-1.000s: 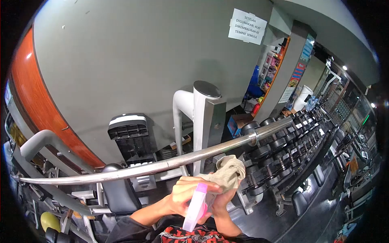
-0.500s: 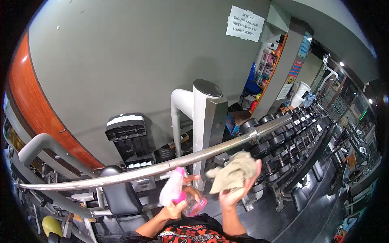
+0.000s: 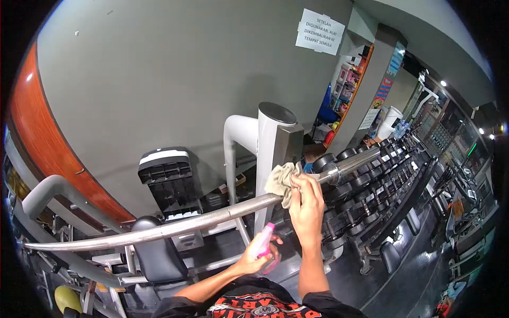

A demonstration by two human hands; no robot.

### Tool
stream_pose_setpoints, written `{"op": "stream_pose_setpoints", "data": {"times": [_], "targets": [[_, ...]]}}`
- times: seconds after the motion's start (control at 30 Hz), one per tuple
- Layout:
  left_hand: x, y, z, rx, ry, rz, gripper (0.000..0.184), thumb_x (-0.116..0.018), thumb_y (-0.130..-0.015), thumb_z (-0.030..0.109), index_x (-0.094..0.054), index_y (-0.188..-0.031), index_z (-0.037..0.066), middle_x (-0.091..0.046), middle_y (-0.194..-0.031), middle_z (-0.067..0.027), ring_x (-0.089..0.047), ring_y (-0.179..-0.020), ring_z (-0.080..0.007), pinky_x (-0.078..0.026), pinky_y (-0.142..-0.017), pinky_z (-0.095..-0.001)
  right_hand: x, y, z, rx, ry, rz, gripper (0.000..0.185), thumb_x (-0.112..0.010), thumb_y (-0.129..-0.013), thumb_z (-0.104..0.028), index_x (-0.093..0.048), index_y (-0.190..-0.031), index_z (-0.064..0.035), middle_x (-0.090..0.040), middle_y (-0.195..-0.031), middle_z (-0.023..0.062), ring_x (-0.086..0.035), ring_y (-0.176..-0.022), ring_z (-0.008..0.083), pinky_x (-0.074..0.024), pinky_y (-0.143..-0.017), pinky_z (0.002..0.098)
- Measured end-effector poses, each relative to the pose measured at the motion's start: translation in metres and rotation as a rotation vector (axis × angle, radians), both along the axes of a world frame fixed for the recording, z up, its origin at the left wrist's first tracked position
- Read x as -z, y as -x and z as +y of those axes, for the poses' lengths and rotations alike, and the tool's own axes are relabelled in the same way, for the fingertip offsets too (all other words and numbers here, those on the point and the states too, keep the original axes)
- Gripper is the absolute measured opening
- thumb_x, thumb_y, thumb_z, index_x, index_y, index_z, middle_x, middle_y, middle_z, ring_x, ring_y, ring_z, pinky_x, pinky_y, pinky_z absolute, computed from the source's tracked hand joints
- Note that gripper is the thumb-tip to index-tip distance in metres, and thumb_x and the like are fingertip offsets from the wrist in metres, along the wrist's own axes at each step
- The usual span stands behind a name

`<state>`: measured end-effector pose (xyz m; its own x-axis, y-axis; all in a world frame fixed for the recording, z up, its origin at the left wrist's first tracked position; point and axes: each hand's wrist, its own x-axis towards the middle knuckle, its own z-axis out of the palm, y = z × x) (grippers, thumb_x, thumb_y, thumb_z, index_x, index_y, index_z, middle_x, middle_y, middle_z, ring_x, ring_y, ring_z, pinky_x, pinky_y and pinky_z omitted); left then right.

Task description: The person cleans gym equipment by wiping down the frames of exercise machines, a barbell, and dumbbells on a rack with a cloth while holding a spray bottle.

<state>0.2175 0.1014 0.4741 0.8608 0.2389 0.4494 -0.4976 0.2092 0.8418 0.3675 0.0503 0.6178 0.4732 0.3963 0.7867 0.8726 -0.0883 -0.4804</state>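
A long metal bar (image 3: 180,228) runs across the view. On its right part, just left of the collar, my right hand (image 3: 307,208) presses a beige cloth (image 3: 282,183) with bent fingers. The cloth folds over the top of the bar. Below the bar, my left hand (image 3: 250,261) is wrapped round a spray bottle (image 3: 262,243) with a pink and white head. The bottle's lower part is partly hidden by the fingers.
Behind the bar stands a thick grey post (image 3: 271,153). Racks of dumbbells (image 3: 366,196) extend along the right. A black padded seat (image 3: 158,254) is at the lower left, and a paper sign (image 3: 320,32) hangs on the wall.
The right hand has moved up and left from an open palm under the cloth, and the cloth now rests on the bar. My left hand has shifted slightly right with the bottle.
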Motion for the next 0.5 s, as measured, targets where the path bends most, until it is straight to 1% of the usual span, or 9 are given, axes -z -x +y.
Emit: {"op": "stream_pose_setpoints", "data": {"times": [0.07, 0.1, 0.2, 0.23, 0.27, 0.33, 0.4, 0.47, 0.5], "targets": [[-0.007, 0.01, 0.007, -0.078, -0.003, -0.024, 0.046, -0.054, -0.09, 0.007, -0.032, -0.129, -0.001, -0.051, -0.117, -0.0172, -0.063, -0.08, -0.0184, -0.05, -0.075, -0.0323, -0.01, 0.003, -0.013, 0.069, 0.165, -0.11, 0.021, -0.057, -0.084, -0.005, -0.063, -0.104, -0.0054, -0.063, -0.1, 0.0149, -0.06, -0.093, 0.0352, -0.0477, -0.082, 0.0421], [-0.012, 0.015, 0.01, -0.102, -0.032, -0.027, 0.049, -0.055, -0.086, 0.002, -0.032, -0.129, 0.0, -0.051, -0.118, -0.0175, -0.063, -0.08, -0.0177, -0.05, -0.074, -0.0318, -0.015, 0.001, -0.016, 0.038, 0.175, -0.03, 0.021, -0.057, -0.086, -0.008, -0.063, -0.105, -0.007, -0.065, -0.096, 0.0141, -0.06, -0.092, 0.033, -0.0473, -0.081, 0.0412], [-0.03, 0.034, 0.018, -0.139, -0.074, -0.002, 0.053, -0.056, -0.082, -0.003, -0.032, -0.13, 0.0, -0.051, -0.119, -0.0184, -0.063, -0.08, -0.0174, -0.05, -0.074, -0.0309, -0.043, 0.006, -0.023, 0.073, 0.214, 0.377, 0.021, -0.055, -0.089, -0.008, -0.061, -0.109, -0.0058, -0.065, -0.106, 0.0155, -0.061, -0.098, 0.033, -0.0479, -0.085, 0.0396], [-0.036, 0.04, 0.02, -0.179, -0.129, 0.005, 0.054, -0.058, -0.079, -0.005, -0.036, -0.129, 0.001, -0.054, -0.116, -0.0167, -0.062, -0.077, -0.0174, -0.049, -0.073, -0.0289, -0.042, -0.001, -0.022, 0.022, 0.061, 0.343, 0.026, -0.056, -0.088, -0.005, -0.058, -0.114, -0.0017, -0.065, -0.101, 0.0145, -0.059, -0.102, 0.0196, -0.0446, -0.088, 0.031], [-0.041, 0.046, 0.022, -0.174, -0.131, 0.004, 0.054, -0.058, -0.079, -0.005, -0.036, -0.129, 0.001, -0.054, -0.116, -0.0167, -0.062, -0.077, -0.0174, -0.049, -0.073, -0.0289, -0.047, 0.002, -0.017, -0.027, -0.152, 0.302, 0.028, -0.054, -0.089, -0.003, -0.057, -0.116, -0.0024, -0.064, -0.109, 0.0138, -0.059, -0.105, 0.0222, -0.0434, -0.092, 0.0328], [-0.05, 0.059, 0.022, -0.256, -0.212, 0.073, 0.049, -0.061, -0.079, -0.003, -0.041, -0.124, 0.001, -0.057, -0.111, -0.0143, -0.06, -0.079, -0.0175, -0.047, -0.076, -0.0294, -0.041, -0.008, -0.006, 0.008, -0.294, 0.143, 0.028, -0.052, -0.089, -0.001, -0.056, -0.117, -0.0011, -0.061, -0.113, 0.0135, -0.058, -0.106, 0.0248, -0.042, -0.095, 0.0348], [-0.06, 0.067, 0.021, -0.265, -0.224, 0.117, 0.045, -0.064, -0.079, 0.0, -0.044, -0.12, 0.002, -0.059, -0.106, -0.0125, -0.058, -0.082, -0.0167, -0.046, -0.08, -0.0312, -0.041, -0.007, 0.004, 0.094, -0.124, -0.087, 0.028, -0.053, -0.088, -0.002, -0.054, -0.115, 0.0031, -0.055, -0.115, 0.0182, -0.052, -0.113, 0.032, -0.038, -0.1, 0.0405], [-0.06, 0.073, 0.02, -0.277, -0.214, 0.137, 0.044, -0.064, -0.08, 0.002, -0.044, -0.12, 0.002, -0.059, -0.103, -0.0132, -0.057, -0.085, -0.0165, -0.044, -0.083, -0.0338, -0.04, 0.009, 0.027, 0.074, -0.135, -0.034, 0.029, -0.059, -0.085, -0.004, -0.053, -0.113, 0.0017, -0.054, -0.114, 0.0199, -0.05, -0.114, 0.0344, -0.038, -0.099, 0.042], [-0.058, 0.075, 0.018, -0.252, -0.149, 0.124, 0.046, -0.064, -0.081, 0.001, -0.043, -0.121, 0.002, -0.058, -0.105, -0.0136, -0.058, -0.081, -0.0153, -0.046, -0.079, -0.0312, -0.037, 0.012, 0.033, 0.053, -0.202, -0.019, 0.032, -0.065, -0.082, -0.006, -0.052, -0.111, -0.0002, -0.055, -0.109, 0.0188, -0.053, -0.109, 0.0345, -0.0383, -0.098, 0.0413]]}}
